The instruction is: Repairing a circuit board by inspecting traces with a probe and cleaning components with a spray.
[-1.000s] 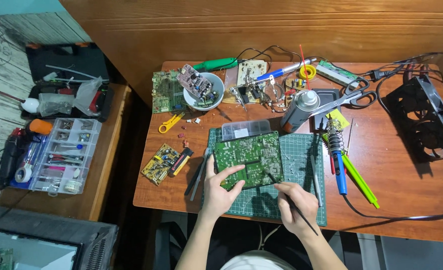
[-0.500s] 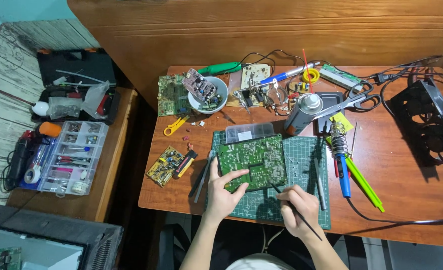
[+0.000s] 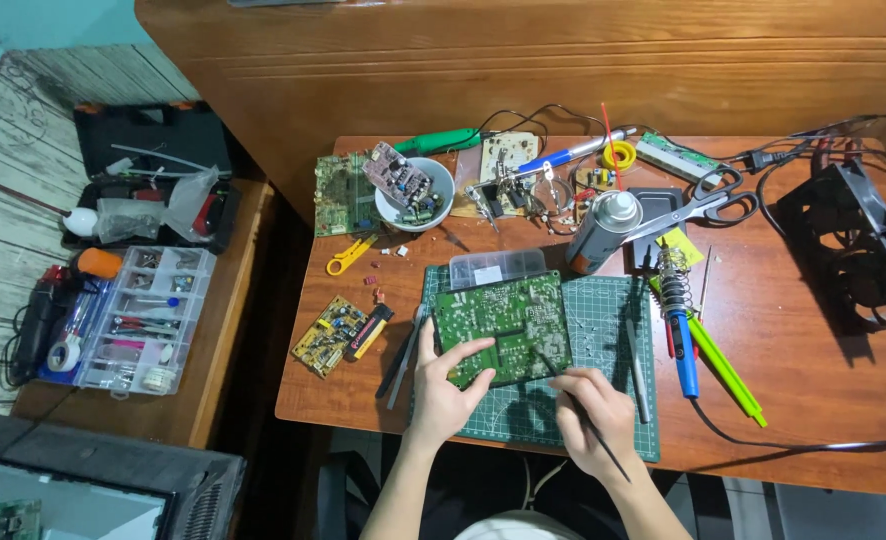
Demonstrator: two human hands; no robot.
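A green circuit board (image 3: 508, 320) lies on a green cutting mat (image 3: 603, 340) at the table's front. My left hand (image 3: 445, 382) grips the board's near left corner, thumb on top. My right hand (image 3: 591, 412) holds a thin dark tool (image 3: 575, 408) like a pen, its tip touching the board's near right part. The rest of the tool sticks out behind the hand toward me.
A blue-handled soldering iron (image 3: 681, 335) and green pen (image 3: 725, 368) lie right of the mat. Spray can (image 3: 603, 230), scissors (image 3: 703, 205), bowl of parts (image 3: 415, 192), small yellow board (image 3: 329, 335) and black fan (image 3: 858, 255) crowd the wooden table (image 3: 813, 400). A parts organiser (image 3: 133, 318) sits at left.
The view has shifted slightly, so everything sits a little further right in frame. Both hands keep their hold and the tool tip stays on the board.
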